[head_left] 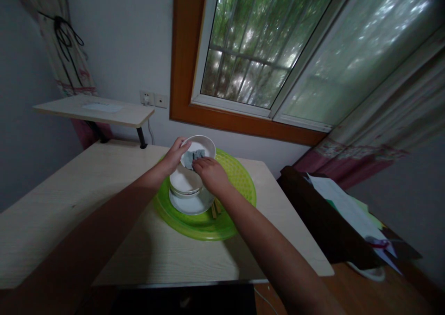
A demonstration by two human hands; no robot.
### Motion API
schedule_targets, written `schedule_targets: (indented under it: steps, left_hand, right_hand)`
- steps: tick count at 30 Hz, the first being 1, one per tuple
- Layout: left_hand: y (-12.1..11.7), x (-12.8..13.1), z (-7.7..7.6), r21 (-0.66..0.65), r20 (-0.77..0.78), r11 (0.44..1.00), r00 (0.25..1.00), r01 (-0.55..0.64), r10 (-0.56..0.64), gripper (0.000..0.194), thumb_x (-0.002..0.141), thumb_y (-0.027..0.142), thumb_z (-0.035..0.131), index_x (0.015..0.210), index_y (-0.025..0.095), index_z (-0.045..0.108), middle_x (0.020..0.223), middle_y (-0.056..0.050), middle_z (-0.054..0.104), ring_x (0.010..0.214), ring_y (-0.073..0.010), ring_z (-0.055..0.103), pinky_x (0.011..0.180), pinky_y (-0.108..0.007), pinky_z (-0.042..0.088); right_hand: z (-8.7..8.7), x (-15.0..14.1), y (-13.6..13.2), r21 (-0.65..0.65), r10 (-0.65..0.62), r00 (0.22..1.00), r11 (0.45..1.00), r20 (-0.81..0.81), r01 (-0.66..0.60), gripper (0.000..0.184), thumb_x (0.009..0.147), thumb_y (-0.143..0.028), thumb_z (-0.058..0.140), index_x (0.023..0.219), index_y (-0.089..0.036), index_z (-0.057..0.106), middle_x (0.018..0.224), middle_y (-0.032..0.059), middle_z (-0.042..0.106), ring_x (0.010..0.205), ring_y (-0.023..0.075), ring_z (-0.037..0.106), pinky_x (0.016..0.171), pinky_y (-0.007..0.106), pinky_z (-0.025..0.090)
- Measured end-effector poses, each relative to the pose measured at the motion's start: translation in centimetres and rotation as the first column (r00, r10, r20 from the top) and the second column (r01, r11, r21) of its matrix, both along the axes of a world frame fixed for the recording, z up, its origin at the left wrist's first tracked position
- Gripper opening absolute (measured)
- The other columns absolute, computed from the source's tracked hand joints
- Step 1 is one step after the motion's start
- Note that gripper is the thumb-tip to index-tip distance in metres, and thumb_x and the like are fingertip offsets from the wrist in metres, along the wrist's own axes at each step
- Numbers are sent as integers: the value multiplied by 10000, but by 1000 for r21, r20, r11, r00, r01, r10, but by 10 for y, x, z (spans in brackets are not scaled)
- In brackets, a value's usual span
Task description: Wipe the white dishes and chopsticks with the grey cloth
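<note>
Pale wall and a barred window (257, 41) back the light wooden bench (121, 166), on which a round green tray (243, 176) sits. Above the tray, the left hand (174, 156) grasps a white bowl (200, 142) by its near-left rim, thumb over the edge; the bowl tilts toward the wearer, presumably so its inside can be seen and reached. The right hand's (210, 171) fingers are closed on a bunched grey-blue cloth (190, 159) at the bowl's inner side; the left-hand grip probably steadies the bowl against that pressure. Just below, more white bowls (184, 181) stand nested on a white plate (189, 207), an arrangement that likely saves room, with yellowish sticks (215, 208) beside it on the tray.
</note>
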State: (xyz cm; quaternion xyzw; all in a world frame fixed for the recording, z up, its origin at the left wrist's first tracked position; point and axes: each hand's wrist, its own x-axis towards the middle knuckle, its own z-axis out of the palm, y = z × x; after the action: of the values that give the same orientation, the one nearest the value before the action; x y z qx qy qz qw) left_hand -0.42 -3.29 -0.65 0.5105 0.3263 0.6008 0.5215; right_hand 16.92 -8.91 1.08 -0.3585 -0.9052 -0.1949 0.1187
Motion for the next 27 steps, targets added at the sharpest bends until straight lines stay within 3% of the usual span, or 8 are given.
schedule_targets:
  steps: [6, 10, 17, 23, 27]
  left_hand:
    - [-2, -5, 3, -23, 67, 995, 994, 92, -91, 384, 753, 395, 750, 1027, 210, 554, 847, 9, 609, 705, -144, 588, 619, -246, 451]
    - [-4, -3, 4, -37, 83, 992, 989, 122, -118, 411, 763, 416, 747, 1062, 212, 552, 853, 7, 623, 704, -147, 596, 616, -247, 459]
    - [-3, 1, 5, 27, 100, 993, 988, 119, -121, 508, 852, 429, 667, 1297, 228, 529, 1107, -62, 661, 876, -186, 644, 739, -292, 510]
    - [0, -1, 1, 87, -6, 995, 999, 40, -39, 495, 915, 515, 565, 1337, 259, 520, 1244, -82, 628, 975, -217, 633, 812, -334, 524]
    - [-1, 0, -2, 111, -67, 991, 996, 70, -62, 482, 932, 541, 526, 1331, 272, 538, 1294, -82, 607, 1104, -239, 595, 929, -361, 501]
  right_hand:
    - [7, 5, -3, 109, -49, 998, 993, 34, 45, 188, 961, -145, 540, 998, -107, 719, 1061, 125, 735, 1241, 254, 585, 1233, 415, 252]
    - [7, 5, -6, 120, -117, 993, 986, -27, 120, 230, 965, -122, 499, 1030, -111, 719, 1107, 140, 726, 1329, 275, 508, 1247, 512, 176]
    - [2, 1, -8, 16, -176, 981, 984, -83, 178, 322, 971, -116, 435, 1205, -98, 655, 1349, 170, 616, 1364, 285, 448, 1013, 424, 462]
    - [-6, -3, -6, -123, -78, 992, 990, -101, 65, 447, 896, -173, 542, 1330, -75, 584, 1379, 161, 602, 1308, 266, 487, 1081, 401, 415]
    - [-5, -2, -9, -169, 19, 994, 985, -103, -37, 544, 917, -300, 560, 1415, -88, 512, 1414, 150, 585, 1287, 271, 512, 1074, 427, 404]
